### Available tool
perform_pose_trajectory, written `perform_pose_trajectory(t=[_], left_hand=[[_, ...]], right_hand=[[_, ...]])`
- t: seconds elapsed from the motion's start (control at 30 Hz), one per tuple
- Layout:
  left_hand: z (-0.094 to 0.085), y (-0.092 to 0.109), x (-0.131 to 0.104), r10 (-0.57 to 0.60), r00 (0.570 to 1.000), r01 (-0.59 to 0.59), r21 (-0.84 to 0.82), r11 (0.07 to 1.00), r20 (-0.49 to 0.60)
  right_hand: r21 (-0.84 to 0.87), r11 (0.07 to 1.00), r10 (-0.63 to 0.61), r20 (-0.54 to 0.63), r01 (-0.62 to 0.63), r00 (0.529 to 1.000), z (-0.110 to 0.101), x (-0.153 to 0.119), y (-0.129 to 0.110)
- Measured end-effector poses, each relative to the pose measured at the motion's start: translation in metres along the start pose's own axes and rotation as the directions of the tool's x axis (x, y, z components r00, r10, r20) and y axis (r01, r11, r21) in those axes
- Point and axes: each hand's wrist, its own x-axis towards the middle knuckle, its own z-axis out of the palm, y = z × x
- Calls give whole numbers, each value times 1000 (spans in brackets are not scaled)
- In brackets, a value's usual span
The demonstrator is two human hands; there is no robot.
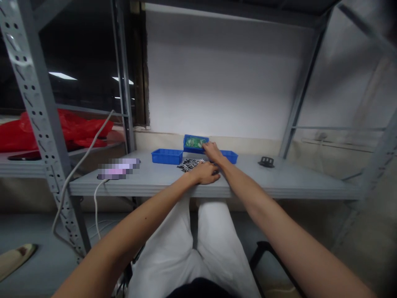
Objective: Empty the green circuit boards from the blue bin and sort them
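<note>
The right hand [213, 151] reaches over the right side of a blue bin with green contents [195, 142], its fingertips at the contents; whether they grasp a piece cannot be told. The left hand [207, 173] is low near the front edge of the tabletop [297, 178], fingers curled beside a heap of small black and silver parts [190, 165]; whether it is clenched on any cannot be made out either. The heap lies loose on the grey surface in front of the green-filled bin, which sits tilted toward the person. A left blue bin [167, 157] and a right blue bin [230, 156] flank it. Farther right is a black slotted piece [266, 162]; well to the left lies a flat device with a blurred-out screen [119, 169], a white cable [96, 203] hanging from beside it over the edge. The top belongs to a rack with perforated metal posts [35, 91]. Behind rises a white wall [229, 74] with a beige lower band, and at left a dark window [83, 54] reflects ceiling lights. Red plastic [70, 128] lies heaped on a side shelf [21, 169], with a thin dark object [25, 156] in front.
</note>
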Motion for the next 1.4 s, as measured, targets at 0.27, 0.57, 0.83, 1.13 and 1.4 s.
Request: perform_pose_trajectory(t=[0.27,0.57,0.83,1.13,1.4], left_hand=[[-14,-9,4,-55,974,62,26,998,-219],[-59,-77,33,-197,935,286,294,912,-295],[-54,-89,44,-291,937,336,281,899,-192],[-46,-83,32,-180,957,253,357,899,-226],[-43,-79,18,-81,966,173,383,907,-245]], right_hand=[[7,1000,30,-104,-30,994,-8,-10,10],[-50,997,-64,-181,56,981,-17,-30,11],[-37,994,-107,-210,102,972,-26,-40,11],[605,787,396,-342,-123,852,-33,-36,14],[942,50,168,320,-333,932,-46,-34,40]])
